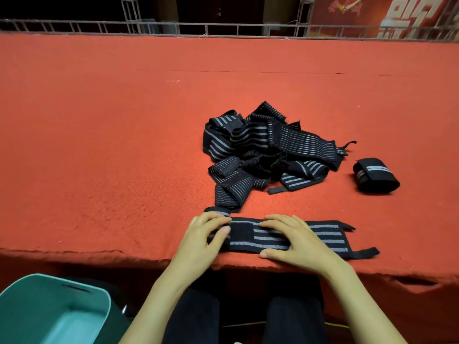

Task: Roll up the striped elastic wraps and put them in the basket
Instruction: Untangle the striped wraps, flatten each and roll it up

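A black wrap with grey stripes (330,238) lies flat along the near edge of the red table. My left hand (206,234) pinches its left end, where the fabric is folded over beside a black hook-and-loop patch. My right hand (293,238) lies flat on the middle of the wrap, fingers spread and pressing it down. Behind them sits a tangled pile of striped wraps (260,150). One rolled wrap (376,175) rests to the pile's right. The teal basket (82,301) stands below the table at the lower left, and nothing shows inside it.
The red felt-covered table (99,145) stretches wide to the left and back. A metal rail (223,28) runs along its far edge. My legs in dark trousers are under the near edge.
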A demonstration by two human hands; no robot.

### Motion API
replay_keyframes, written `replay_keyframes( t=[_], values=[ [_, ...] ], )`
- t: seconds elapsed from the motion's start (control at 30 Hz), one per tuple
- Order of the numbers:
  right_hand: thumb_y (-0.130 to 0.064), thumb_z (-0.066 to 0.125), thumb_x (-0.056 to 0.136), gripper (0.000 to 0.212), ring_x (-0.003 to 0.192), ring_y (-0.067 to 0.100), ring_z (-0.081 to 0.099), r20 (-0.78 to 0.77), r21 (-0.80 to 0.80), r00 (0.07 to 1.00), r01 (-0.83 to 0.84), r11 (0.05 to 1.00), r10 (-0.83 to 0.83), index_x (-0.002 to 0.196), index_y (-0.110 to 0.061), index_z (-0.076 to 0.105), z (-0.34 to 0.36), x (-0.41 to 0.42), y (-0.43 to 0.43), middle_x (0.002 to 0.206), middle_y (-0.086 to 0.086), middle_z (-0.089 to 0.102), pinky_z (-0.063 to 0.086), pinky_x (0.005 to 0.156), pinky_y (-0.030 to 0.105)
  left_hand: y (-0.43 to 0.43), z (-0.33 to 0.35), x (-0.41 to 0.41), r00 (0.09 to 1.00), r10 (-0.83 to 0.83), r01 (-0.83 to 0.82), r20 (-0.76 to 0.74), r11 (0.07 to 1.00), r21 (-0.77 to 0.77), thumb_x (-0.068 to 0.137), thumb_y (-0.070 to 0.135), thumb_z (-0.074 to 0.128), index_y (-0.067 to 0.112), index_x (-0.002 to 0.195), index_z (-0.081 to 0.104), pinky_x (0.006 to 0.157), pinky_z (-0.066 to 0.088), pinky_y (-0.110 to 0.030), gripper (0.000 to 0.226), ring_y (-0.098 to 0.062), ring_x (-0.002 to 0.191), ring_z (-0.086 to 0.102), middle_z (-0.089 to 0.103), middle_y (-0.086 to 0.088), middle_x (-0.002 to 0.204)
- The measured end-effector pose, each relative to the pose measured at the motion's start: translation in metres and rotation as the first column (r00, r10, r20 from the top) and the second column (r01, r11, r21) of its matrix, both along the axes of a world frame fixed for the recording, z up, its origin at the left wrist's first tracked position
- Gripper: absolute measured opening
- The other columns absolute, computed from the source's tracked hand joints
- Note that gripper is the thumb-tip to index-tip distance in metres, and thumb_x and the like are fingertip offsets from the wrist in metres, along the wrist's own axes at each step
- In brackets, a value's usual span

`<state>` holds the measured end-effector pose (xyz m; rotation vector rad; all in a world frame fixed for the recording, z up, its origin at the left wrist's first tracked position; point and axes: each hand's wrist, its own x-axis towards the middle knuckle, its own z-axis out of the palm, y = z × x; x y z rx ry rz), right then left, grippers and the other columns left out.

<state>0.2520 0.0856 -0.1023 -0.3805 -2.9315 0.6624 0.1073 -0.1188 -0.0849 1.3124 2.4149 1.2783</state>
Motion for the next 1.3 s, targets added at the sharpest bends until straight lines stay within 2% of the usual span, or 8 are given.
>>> replay_keyframes(
  t=[0.07,0.13,0.27,0.4,0.73,1.0,1.17,1.3],
  values=[
    [-0.08,0.049,0.07,0.073,0.128,-0.013,0.022,-0.003,-0.006,1.0,0.013,1.0,-0.013,0.134,-0.043,0.045,0.0,0.006,0.005,0.142,-0.026,0.034,0.002,0.118,0.028,0.0,0.002,-0.003,0.996,0.029,-0.032,0.082,0.999,0.044,0.086,0.005,0.061,0.029,0.102,0.068,0.08,0.035,-0.006,0.03,0.003,0.095,0.053,0.06,0.017,0.106],
    [-0.084,0.043,0.069,0.076,0.128,-0.013,0.022,-0.013,-0.003,1.0,0.014,1.0,-0.014,0.133,-0.043,0.045,-0.003,0.009,0.008,0.143,-0.026,0.034,0.003,0.119,0.03,-0.001,0.006,-0.007,0.977,0.099,-0.113,0.188,0.991,0.067,0.08,-0.001,0.067,0.034,0.095,0.064,0.071,0.038,-0.007,0.038,-0.002,0.081,0.054,0.059,0.009,0.097],
    [-0.081,0.045,0.071,0.073,0.127,-0.015,0.021,-0.014,-0.003,1.0,0.019,1.0,-0.019,0.133,-0.043,0.045,-0.005,0.009,0.007,0.143,-0.026,0.034,0.002,0.119,0.028,0.002,0.004,-0.01,0.922,0.235,-0.216,0.306,0.972,-0.097,0.075,0.017,0.077,0.031,0.109,0.05,0.079,0.041,-0.019,0.046,-0.008,0.091,0.051,0.048,0.004,0.108],
    [-0.079,0.046,0.073,0.072,0.128,-0.014,0.02,-0.02,0.011,1.0,0.021,1.0,-0.021,0.134,-0.042,0.045,-0.006,0.009,0.006,0.145,-0.024,0.034,-0.002,0.117,0.025,0.005,0.006,-0.008,0.865,0.256,-0.201,0.431,0.965,-0.169,0.076,0.029,0.075,0.031,0.114,0.045,0.092,0.045,-0.037,0.049,-0.015,0.1,0.058,0.059,0.009,0.103],
    [-0.083,0.034,0.069,0.083,0.138,0.001,0.022,0.005,0.021,1.0,0.003,1.0,-0.003,0.138,-0.039,0.043,-0.001,-0.011,-0.012,0.148,-0.017,0.032,0.0,0.119,0.032,-0.005,0.01,-0.011,0.819,0.281,-0.324,0.499,0.946,-0.001,0.074,0.016,0.074,0.03,0.11,0.051,0.069,0.044,-0.024,0.044,-0.012,0.086,0.062,0.061,0.006,0.1],
    [-0.07,0.045,0.078,0.071,0.14,0.006,0.022,-0.002,0.057,0.997,-0.08,0.995,0.08,0.139,-0.034,0.043,0.0,-0.059,-0.047,0.15,-0.012,0.031,0.003,0.12,0.042,-0.035,0.005,-0.038,0.867,0.476,-0.483,0.147,0.876,0.016,0.072,0.016,0.075,0.021,0.105,0.047,0.083,0.042,-0.034,0.044,-0.019,0.098,0.053,0.055,0.0,0.109],
    [-0.064,0.059,0.079,0.066,0.136,0.002,0.027,-0.013,0.027,0.998,-0.055,0.998,0.055,0.136,-0.034,0.046,0.005,-0.043,-0.031,0.145,-0.017,0.036,0.006,0.119,0.038,-0.015,-0.001,-0.023,0.933,0.356,-0.351,-0.055,0.933,0.075,0.069,0.005,0.076,0.016,0.103,0.056,0.086,0.03,-0.02,0.041,-0.012,0.1,0.042,0.045,0.006,0.105],
    [-0.075,0.056,0.069,0.074,0.131,0.0,0.033,-0.034,0.036,0.999,-0.008,0.999,0.009,0.131,-0.035,0.05,0.008,-0.026,-0.015,0.137,-0.022,0.042,0.006,0.117,0.033,-0.006,-0.005,-0.017,0.984,0.157,-0.154,-0.081,0.987,0.034,0.065,0.025,0.082,0.025,0.107,0.061,0.09,0.025,-0.006,0.047,-0.006,0.103,0.035,0.044,0.013,0.111]
  ],
)
